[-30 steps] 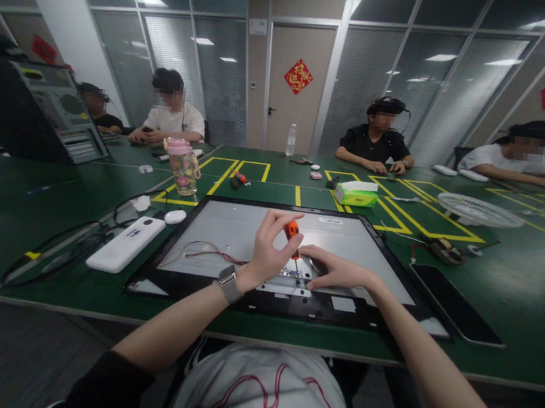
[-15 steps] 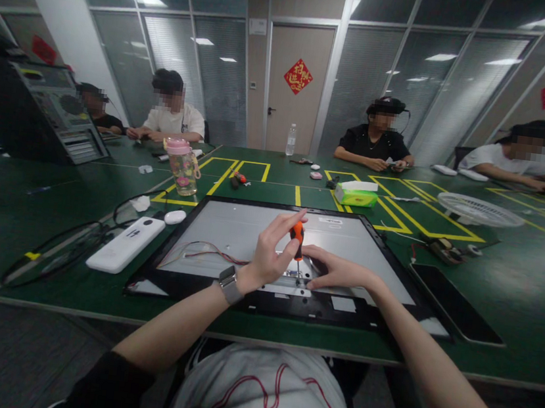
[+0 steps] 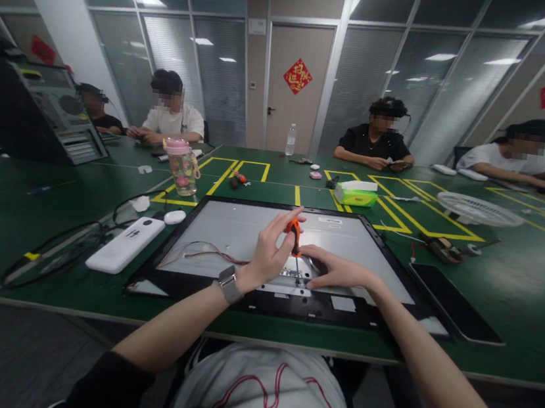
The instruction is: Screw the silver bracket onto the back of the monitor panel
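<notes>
My left hand [image 3: 274,247], with a watch [image 3: 229,283] on its wrist, is closed around the orange and black handle of a screwdriver [image 3: 295,235]. The shaft slants down to a small metal bracket [image 3: 286,290] near the front edge of a display panel [image 3: 230,222]; the exact tip contact is too small to make out. Beside the shaft, my right hand [image 3: 336,269] lies on the panel with fingers stretched and thumb apart, close to the screwdriver's tip. Thin coloured wires [image 3: 202,248] run across the grey panel back to the left of my left hand.
Left of the panel lie a white power bank [image 3: 126,244], a white case [image 3: 175,217] and black cables [image 3: 55,250]. A phone [image 3: 454,302] is on the right. Beyond stand a pink-lidded bottle [image 3: 184,170] and a tissue pack [image 3: 356,194]. Several people sit around the green table.
The screwdriver handle has tilted slightly to the left, and the fingers of my left hand have shifted on it. My right hand stays in place.
</notes>
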`<state>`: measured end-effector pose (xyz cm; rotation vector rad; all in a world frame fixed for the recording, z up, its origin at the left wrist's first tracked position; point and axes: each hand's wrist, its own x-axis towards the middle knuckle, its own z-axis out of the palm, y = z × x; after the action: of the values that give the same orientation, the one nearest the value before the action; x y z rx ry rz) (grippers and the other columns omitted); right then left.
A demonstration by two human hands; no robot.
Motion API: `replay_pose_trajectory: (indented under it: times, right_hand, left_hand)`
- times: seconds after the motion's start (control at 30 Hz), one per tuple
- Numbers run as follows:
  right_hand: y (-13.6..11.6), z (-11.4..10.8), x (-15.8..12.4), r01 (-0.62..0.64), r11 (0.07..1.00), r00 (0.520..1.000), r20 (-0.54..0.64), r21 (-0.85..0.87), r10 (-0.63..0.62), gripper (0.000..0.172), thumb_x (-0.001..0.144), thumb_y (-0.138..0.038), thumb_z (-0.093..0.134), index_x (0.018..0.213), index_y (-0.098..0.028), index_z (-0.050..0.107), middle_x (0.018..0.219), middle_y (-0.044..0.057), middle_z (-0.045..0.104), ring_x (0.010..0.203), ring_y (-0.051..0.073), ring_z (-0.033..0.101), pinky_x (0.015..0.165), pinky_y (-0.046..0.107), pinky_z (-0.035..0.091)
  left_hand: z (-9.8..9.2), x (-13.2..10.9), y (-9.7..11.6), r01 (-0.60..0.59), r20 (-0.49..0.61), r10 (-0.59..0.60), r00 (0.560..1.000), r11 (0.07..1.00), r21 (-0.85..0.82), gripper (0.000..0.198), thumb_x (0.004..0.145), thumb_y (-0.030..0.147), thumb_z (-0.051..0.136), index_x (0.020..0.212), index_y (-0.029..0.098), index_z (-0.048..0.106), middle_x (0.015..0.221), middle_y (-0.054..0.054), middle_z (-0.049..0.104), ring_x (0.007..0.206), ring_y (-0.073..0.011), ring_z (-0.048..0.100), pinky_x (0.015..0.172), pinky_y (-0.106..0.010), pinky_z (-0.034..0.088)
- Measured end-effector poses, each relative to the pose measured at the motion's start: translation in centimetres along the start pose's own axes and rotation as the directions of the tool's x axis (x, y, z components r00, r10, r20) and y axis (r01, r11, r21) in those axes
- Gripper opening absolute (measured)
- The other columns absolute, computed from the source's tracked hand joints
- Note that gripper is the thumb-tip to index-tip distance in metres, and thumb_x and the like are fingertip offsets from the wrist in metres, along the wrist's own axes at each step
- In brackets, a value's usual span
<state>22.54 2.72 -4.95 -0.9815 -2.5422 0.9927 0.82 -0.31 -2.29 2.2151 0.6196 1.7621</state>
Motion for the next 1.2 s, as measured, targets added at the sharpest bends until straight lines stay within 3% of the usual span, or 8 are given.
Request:
replay_pose_trajectory:
  times: [0.13, 0.2, 0.37, 0.6, 0.8, 1.0, 1.07, 1.2]
  right_hand:
    - [-0.23, -0.06, -0.02, 0.012, 1.000, 1.000, 0.007, 0.006, -0.012, 0.090, 0.075, -0.059, 0.073, 0.150, -0.024, 0.040, 0.156, 0.012, 0.039, 0.144, 0.033, 0.035, 0.122, 0.050, 0.024]
    - [-0.26, -0.07, -0.01, 0.019, 1.000, 1.000, 0.012, 0.010, -0.019, 0.090, 0.075, -0.059, 0.073, 0.151, -0.024, 0.039, 0.156, 0.012, 0.039, 0.144, 0.034, 0.034, 0.122, 0.051, 0.023]
    - [0.00, 0.01, 0.05, 0.009, 1.000, 1.000, -0.001, 0.002, -0.009, 0.090, 0.074, -0.059, 0.074, 0.149, -0.021, 0.042, 0.153, 0.014, 0.041, 0.142, 0.034, 0.037, 0.121, 0.051, 0.025]
    - [-0.38, -0.05, -0.02, 0.025, 1.000, 1.000, 0.010, 0.005, -0.025, 0.089, 0.076, -0.059, 0.072, 0.150, -0.021, 0.040, 0.153, 0.013, 0.041, 0.142, 0.033, 0.036, 0.122, 0.050, 0.024]
    - [-0.30, -0.04, -0.02, -0.005, 1.000, 1.000, 0.002, 0.000, 0.005, 0.087, 0.074, -0.059, 0.074, 0.147, -0.022, 0.044, 0.152, 0.012, 0.043, 0.140, 0.034, 0.039, 0.121, 0.050, 0.027]
    - [-0.20, -0.02, 0.03, 0.017, 1.000, 1.000, 0.011, 0.014, -0.017, 0.090, 0.075, -0.058, 0.074, 0.149, -0.020, 0.040, 0.153, 0.013, 0.041, 0.143, 0.032, 0.036, 0.122, 0.048, 0.024]
    - [-0.26, -0.02, 0.03, 0.016, 1.000, 1.000, 0.006, 0.013, -0.017, 0.089, 0.075, -0.058, 0.073, 0.149, -0.022, 0.041, 0.152, 0.012, 0.042, 0.142, 0.032, 0.038, 0.121, 0.049, 0.025]
    - [-0.33, -0.04, 0.04, 0.009, 1.000, 1.000, -0.005, 0.007, -0.008, 0.086, 0.074, -0.057, 0.074, 0.146, -0.021, 0.044, 0.150, 0.013, 0.044, 0.139, 0.033, 0.041, 0.120, 0.049, 0.028]
  left_hand:
    - [0.22, 0.02, -0.03, 0.006, -0.098, 0.004, 0.995, 0.995, 0.095, 0.034, 0.091, 0.026, 0.063, 0.124, 0.020, 0.060, 0.089, -0.002, 0.059, 0.078, -0.0142, 0.055, 0.074, -0.028, 0.048]
    - [0.15, 0.00, 0.01, -0.013, -0.095, 0.024, 0.995, 0.993, 0.116, 0.033, 0.089, 0.032, 0.067, 0.119, 0.020, 0.062, 0.086, -0.001, 0.056, 0.077, -0.0147, 0.053, 0.074, -0.028, 0.048]
    - [-0.04, -0.09, 0.14, -0.019, -0.020, 0.019, 1.000, 1.000, 0.011, 0.035, 0.101, 0.029, 0.041, 0.131, 0.020, 0.057, 0.102, -0.007, 0.063, 0.088, -0.0174, 0.059, 0.078, -0.031, 0.049]
    - [0.00, 0.08, 0.03, -0.034, -0.107, 0.043, 0.993, 0.996, 0.086, 0.023, 0.091, 0.030, 0.064, 0.112, 0.020, 0.066, 0.086, -0.001, 0.058, 0.079, -0.0145, 0.056, 0.077, -0.028, 0.048]
    - [-0.09, -0.14, -0.05, 0.007, 0.006, -0.007, 1.000, 0.999, -0.042, 0.037, 0.102, 0.028, 0.038, 0.133, 0.020, 0.055, 0.105, -0.008, 0.065, 0.097, -0.0190, 0.061, 0.085, -0.034, 0.049]
    - [0.02, 0.13, -0.02, -0.034, -0.112, 0.042, 0.993, 0.997, 0.070, 0.022, 0.089, 0.029, 0.067, 0.110, 0.021, 0.067, 0.084, 0.000, 0.058, 0.075, -0.0133, 0.055, 0.075, -0.028, 0.048]
    - [-0.06, 0.08, -0.05, -0.038, -0.088, 0.042, 0.995, 0.998, 0.048, 0.023, 0.093, 0.032, 0.061, 0.112, 0.021, 0.067, 0.091, -0.003, 0.061, 0.081, -0.0149, 0.058, 0.078, -0.029, 0.049]
    - [-0.02, -0.19, -0.30, 0.043, 0.015, -0.041, 0.999, 0.995, -0.086, 0.037, 0.101, 0.027, 0.041, 0.134, 0.021, 0.056, 0.109, -0.008, 0.066, 0.092, -0.0172, 0.063, 0.085, -0.032, 0.050]
